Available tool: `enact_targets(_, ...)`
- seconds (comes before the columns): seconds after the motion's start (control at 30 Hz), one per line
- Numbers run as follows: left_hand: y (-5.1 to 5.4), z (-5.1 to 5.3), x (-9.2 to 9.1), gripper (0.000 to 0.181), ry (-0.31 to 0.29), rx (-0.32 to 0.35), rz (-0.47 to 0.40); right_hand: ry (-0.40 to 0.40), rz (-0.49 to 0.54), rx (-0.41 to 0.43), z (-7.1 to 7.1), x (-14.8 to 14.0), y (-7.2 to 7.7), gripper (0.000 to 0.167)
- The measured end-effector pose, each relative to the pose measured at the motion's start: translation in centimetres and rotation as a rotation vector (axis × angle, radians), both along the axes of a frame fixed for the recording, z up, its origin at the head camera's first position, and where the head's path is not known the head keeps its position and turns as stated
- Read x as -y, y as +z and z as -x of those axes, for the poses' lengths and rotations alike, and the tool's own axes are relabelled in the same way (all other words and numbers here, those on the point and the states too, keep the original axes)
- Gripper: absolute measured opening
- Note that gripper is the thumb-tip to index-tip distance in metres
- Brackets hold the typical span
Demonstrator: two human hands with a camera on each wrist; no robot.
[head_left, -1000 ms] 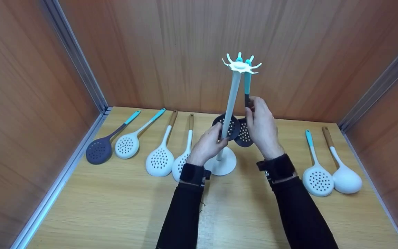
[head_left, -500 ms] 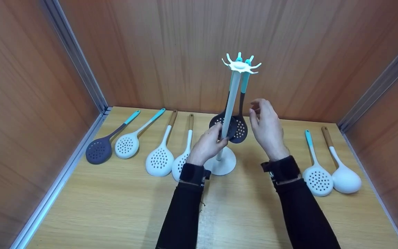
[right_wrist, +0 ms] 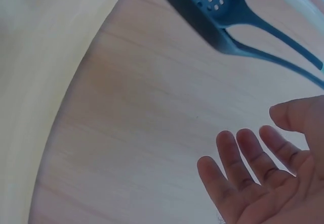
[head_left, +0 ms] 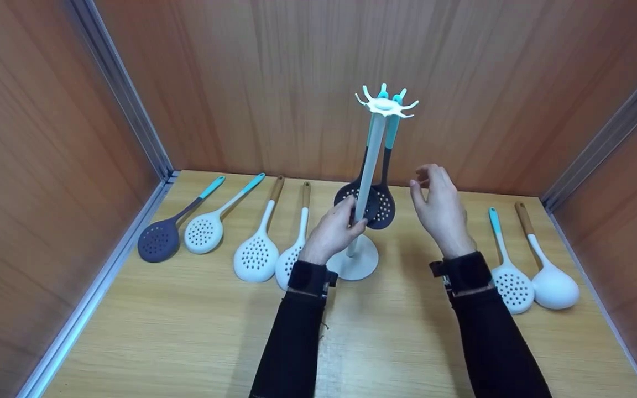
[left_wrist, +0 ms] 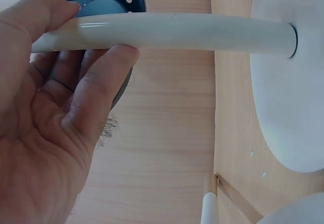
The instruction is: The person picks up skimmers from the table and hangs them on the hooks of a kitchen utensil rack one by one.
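A white utensil stand (head_left: 371, 160) with a ring of hooks on top stands upright on its round base. My left hand (head_left: 330, 231) grips its pole low down; the left wrist view shows thumb and fingers around the pole (left_wrist: 177, 32). Two dark skimmers with turquoise handles hang from the back hooks: the right one (head_left: 386, 209) shows most of its bowl, while the left one (head_left: 346, 192) is partly behind the pole. Apart from them, to the right, my right hand (head_left: 441, 207) is in the air with relaxed fingers, holding nothing.
On the table's left lie a dark slotted turner (head_left: 158, 241), a white skimmer with turquoise handle (head_left: 203, 233) and two white wooden-handled skimmers (head_left: 256, 258). At right lie another white skimmer (head_left: 512, 287) and a white ladle (head_left: 555, 286). Wooden panels (head_left: 318, 83) enclose the table.
My right hand has let go of the right-hand dark skimmer and moved away to the right. The skimmer has swung left toward the pole and hangs there. My left hand has stayed on the pole.
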State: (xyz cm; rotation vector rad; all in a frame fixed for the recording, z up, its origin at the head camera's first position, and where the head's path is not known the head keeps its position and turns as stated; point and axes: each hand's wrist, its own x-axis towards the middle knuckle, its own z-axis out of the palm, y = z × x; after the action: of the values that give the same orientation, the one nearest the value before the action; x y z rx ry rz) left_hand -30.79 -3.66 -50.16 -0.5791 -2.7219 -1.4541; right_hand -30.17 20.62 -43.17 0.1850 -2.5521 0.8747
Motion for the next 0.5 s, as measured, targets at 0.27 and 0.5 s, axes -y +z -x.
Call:
enact_targets(0.27, 0.1, 0.0, 0.0, 0.016, 0.002, 0.046, -0.014, -0.041, -0.044, 0.089, 0.3, -1.7, -0.4, 0.035)
enact_targets(0.5, 0.0, 0.1, 0.0, 0.017, -0.001, 0.057, -0.014, -0.029, -0.075, 0.154, 0.5, -3.4, -1.0, 0.041)
